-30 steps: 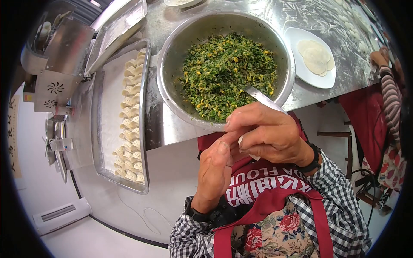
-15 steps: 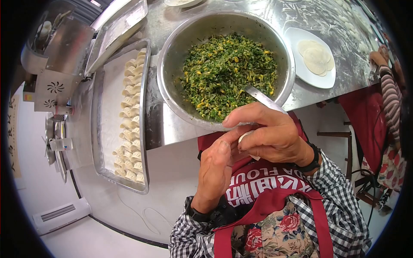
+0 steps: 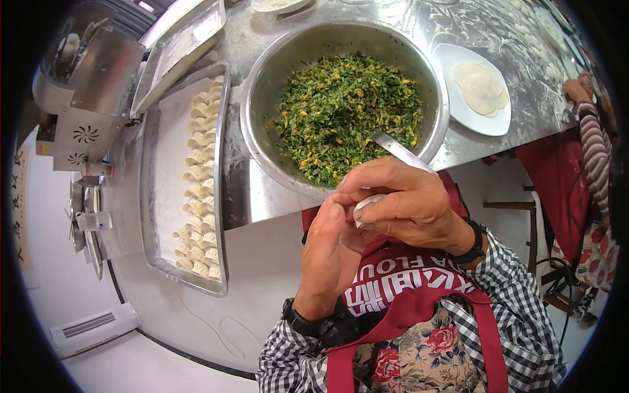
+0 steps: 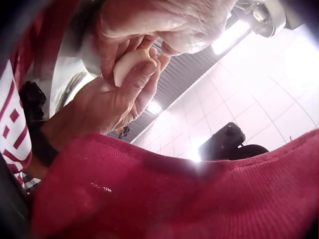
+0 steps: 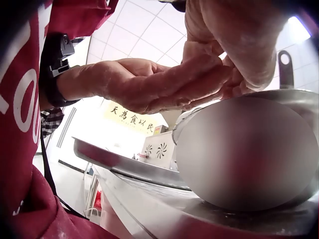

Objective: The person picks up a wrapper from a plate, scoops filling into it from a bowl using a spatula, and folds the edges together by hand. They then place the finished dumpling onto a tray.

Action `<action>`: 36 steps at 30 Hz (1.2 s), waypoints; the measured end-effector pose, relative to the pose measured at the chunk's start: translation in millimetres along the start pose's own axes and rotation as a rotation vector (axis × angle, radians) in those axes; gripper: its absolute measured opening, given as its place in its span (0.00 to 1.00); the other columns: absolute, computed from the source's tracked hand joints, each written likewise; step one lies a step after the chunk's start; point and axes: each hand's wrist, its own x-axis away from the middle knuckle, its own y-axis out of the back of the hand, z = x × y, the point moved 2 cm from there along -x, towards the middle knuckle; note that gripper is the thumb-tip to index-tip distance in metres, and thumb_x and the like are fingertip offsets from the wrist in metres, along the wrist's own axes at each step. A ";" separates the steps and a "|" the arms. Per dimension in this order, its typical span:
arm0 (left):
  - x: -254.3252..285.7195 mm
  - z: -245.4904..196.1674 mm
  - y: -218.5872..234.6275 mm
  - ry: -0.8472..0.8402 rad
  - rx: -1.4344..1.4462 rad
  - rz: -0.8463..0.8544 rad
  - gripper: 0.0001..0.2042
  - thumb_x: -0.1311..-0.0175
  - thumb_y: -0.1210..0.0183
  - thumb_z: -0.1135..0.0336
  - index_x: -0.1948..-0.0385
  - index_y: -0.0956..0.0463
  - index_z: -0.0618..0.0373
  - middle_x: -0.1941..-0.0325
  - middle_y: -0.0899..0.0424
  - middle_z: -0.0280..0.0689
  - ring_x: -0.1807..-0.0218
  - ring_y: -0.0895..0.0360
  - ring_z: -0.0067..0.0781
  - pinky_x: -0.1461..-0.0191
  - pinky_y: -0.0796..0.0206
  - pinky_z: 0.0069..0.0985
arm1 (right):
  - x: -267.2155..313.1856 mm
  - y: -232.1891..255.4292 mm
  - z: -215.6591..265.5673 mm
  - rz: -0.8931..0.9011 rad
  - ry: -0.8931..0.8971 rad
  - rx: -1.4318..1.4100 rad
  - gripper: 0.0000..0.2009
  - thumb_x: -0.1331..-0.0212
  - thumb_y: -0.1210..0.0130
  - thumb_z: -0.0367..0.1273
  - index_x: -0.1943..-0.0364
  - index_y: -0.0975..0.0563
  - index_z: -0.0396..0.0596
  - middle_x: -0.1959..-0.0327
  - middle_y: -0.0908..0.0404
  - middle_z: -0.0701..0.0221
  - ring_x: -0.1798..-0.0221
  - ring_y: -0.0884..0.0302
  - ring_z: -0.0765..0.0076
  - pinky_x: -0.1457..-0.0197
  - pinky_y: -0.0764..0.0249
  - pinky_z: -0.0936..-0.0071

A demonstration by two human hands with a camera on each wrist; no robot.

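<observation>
Between my two hands, in front of the bowl, is a pale dough dumpling (image 3: 367,209), mostly hidden by fingers. My right hand (image 3: 416,206) pinches it, its thumb lying across the near side. The left wrist view shows the dumpling (image 4: 130,64) as a smooth rounded piece under that thumb. My left hand (image 3: 329,252) holds it from the other side, its fingers reaching around its far side. Just beyond, the big steel bowl (image 3: 252,141) holds chopped green and yellow filling (image 3: 350,114). A flat metal handle (image 3: 403,154) sticks out of the filling.
At left, a metal tray (image 3: 154,196) carries a row of pleated dumplings (image 3: 200,173). Another tray (image 3: 177,56) lies behind it. A white plate (image 3: 458,111) with round wrappers (image 3: 481,90) stands right of the bowl on the floured steel table (image 3: 472,23). Another person's arm (image 3: 593,131) shows at far right.
The dumpling and both hands have shifted slightly to the left. More of the dumpling's pale surface now shows beside the right thumb. The left fingers have moved around its edge.
</observation>
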 end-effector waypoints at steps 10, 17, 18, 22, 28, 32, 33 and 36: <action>0.4 -1.4 -2.4 0.022 -0.026 -0.083 0.16 0.35 0.58 0.68 0.48 0.39 0.64 0.49 0.31 0.42 0.47 0.31 0.31 0.43 0.37 0.31 | -4.2 -0.2 4.3 -0.060 -0.008 0.083 0.09 0.61 0.39 0.21 0.72 0.22 0.43 0.56 0.26 0.60 0.59 0.25 0.63 0.59 0.26 0.74; -1.1 -3.8 -3.8 -0.021 -0.016 -0.107 0.16 0.36 0.58 0.69 0.48 0.39 0.64 0.48 0.31 0.45 0.46 0.30 0.35 0.43 0.36 0.35 | -6.8 1.4 11.2 -0.089 -0.012 0.218 0.09 0.61 0.39 0.22 0.72 0.22 0.45 0.58 0.25 0.62 0.59 0.25 0.63 0.62 0.26 0.74; -0.7 -4.2 -3.6 -0.021 -0.016 -0.107 0.16 0.36 0.58 0.69 0.48 0.39 0.64 0.48 0.31 0.45 0.46 0.30 0.35 0.43 0.36 0.35 | -6.5 3.4 11.6 -0.038 -0.008 0.206 0.09 0.61 0.40 0.23 0.71 0.22 0.45 0.58 0.25 0.62 0.59 0.25 0.64 0.63 0.27 0.75; 1.0 -5.3 -8.5 0.024 -0.008 -0.065 0.15 0.33 0.59 0.67 0.48 0.37 0.63 0.47 0.31 0.42 0.46 0.31 0.31 0.42 0.37 0.30 | -7.6 4.7 8.3 -0.012 0.081 0.262 0.07 0.56 0.39 0.27 0.70 0.22 0.44 0.57 0.26 0.60 0.60 0.25 0.63 0.63 0.29 0.75; 1.1 -3.1 -5.5 -0.002 0.006 -0.082 0.16 0.33 0.58 0.66 0.47 0.38 0.63 0.47 0.31 0.42 0.46 0.31 0.31 0.41 0.38 0.29 | -6.2 3.6 9.2 -0.063 0.006 0.164 0.08 0.60 0.40 0.22 0.72 0.23 0.45 0.58 0.25 0.62 0.61 0.24 0.65 0.63 0.26 0.75; 1.6 -4.0 -6.3 -0.001 0.004 -0.084 0.15 0.34 0.58 0.67 0.48 0.38 0.63 0.48 0.31 0.42 0.46 0.31 0.31 0.42 0.37 0.29 | -6.6 -2.0 7.1 -0.137 0.057 0.183 0.09 0.61 0.40 0.21 0.72 0.23 0.43 0.58 0.25 0.61 0.62 0.24 0.65 0.64 0.26 0.75; 1.6 -4.6 -6.8 -0.001 0.004 -0.085 0.15 0.34 0.58 0.67 0.48 0.38 0.63 0.48 0.31 0.42 0.46 0.31 0.31 0.42 0.37 0.29 | -7.1 -2.9 7.6 -0.202 0.044 0.173 0.09 0.62 0.40 0.21 0.72 0.23 0.43 0.59 0.25 0.61 0.62 0.24 0.65 0.64 0.26 0.75; 1.0 -4.4 -8.4 -0.012 0.051 -0.077 0.15 0.34 0.58 0.67 0.49 0.37 0.63 0.48 0.30 0.41 0.47 0.30 0.30 0.44 0.35 0.28 | -6.8 4.1 10.6 -0.091 0.038 0.120 0.08 0.61 0.40 0.21 0.72 0.23 0.42 0.59 0.25 0.61 0.62 0.24 0.65 0.63 0.26 0.75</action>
